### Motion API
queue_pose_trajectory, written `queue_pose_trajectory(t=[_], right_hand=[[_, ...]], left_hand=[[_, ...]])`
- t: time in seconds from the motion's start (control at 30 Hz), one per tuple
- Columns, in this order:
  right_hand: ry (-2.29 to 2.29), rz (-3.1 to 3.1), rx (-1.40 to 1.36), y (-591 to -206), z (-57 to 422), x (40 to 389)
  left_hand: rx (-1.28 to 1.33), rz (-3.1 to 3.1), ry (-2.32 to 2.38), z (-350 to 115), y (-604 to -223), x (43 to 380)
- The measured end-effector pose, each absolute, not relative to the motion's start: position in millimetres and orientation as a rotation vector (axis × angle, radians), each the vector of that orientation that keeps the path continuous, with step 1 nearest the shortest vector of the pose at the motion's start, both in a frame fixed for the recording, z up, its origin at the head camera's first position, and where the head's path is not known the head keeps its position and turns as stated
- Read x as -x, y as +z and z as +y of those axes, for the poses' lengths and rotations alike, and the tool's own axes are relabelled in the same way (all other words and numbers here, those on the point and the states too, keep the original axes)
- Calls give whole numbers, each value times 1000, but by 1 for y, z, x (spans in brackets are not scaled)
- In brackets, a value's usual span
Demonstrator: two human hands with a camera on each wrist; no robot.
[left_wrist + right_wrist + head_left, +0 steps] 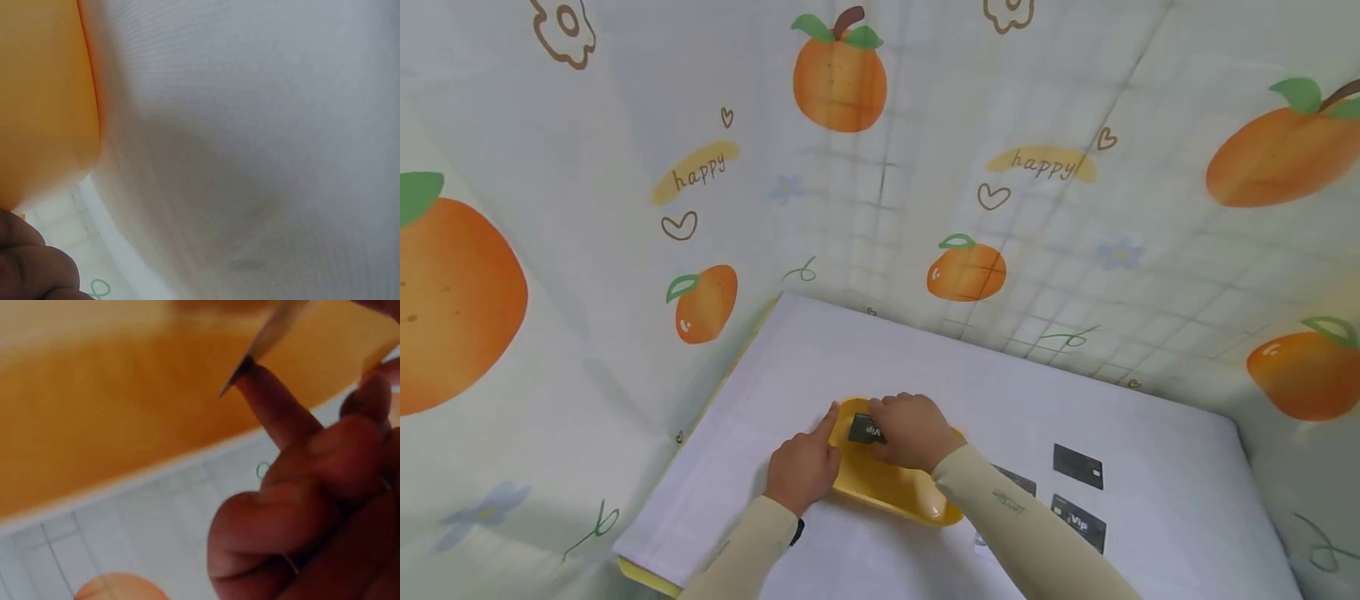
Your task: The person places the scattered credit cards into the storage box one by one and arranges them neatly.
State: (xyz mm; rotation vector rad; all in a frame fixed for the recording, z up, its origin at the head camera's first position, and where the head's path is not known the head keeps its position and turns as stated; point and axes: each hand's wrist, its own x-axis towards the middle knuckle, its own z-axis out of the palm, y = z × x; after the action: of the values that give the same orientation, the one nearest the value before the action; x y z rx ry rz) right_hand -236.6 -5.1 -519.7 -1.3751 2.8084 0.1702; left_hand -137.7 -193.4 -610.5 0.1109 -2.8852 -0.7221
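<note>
A yellow tray [880,483] with rounded corners lies on the white table. At its left end my left hand [803,468] holds the rim, index finger stretched along the edge. In the left wrist view, curled fingers [37,265] show beside the tray's orange-looking wall [44,106]. My right hand [915,429] reaches over the tray and pinches a black card [865,429] marked "Vip" inside it. The right wrist view shows that card [269,340] nearly edge-on and blurred, a fingertip against it. My right hand hides part of the card.
Right of the tray lie a black card with a chip [1078,467] and another black "Vip" card [1079,523]. A further dark card [1017,479] is partly hidden by my right forearm. Behind the white tabletop [820,350] hangs a cloth [895,208] printed with oranges.
</note>
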Motion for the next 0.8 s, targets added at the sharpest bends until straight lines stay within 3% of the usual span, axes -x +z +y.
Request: queue_pose_trajectory(t=[0.8], right_hand=[[133,2686,1258,-562,-22,253]], left_hand=[[-103,-2856,-703,-195,-608,138]])
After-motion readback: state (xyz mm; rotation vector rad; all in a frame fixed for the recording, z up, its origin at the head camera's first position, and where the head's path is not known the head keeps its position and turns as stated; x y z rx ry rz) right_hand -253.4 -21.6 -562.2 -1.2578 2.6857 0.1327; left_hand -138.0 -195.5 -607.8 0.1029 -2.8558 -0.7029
